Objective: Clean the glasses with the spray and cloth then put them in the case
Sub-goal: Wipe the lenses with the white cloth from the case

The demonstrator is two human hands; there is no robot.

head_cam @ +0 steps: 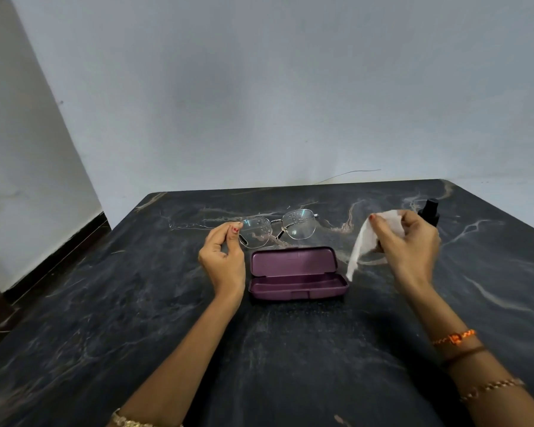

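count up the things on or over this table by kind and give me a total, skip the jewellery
Glasses: 1
Cloth: 1
Spray bottle: 1
Case, open: 1
Total: 4

I am finding no legible text, label, brand, number or sign on the case (296,272), the spray bottle (429,211) or the table (105,303).

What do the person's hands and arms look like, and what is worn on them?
Both forearms are bare, with no sleeves. The left hand has red nail polish and a gold bracelet at the wrist. The right hand, also with red nails, has an orange thread band, a brown band and a gold chain bracelet.
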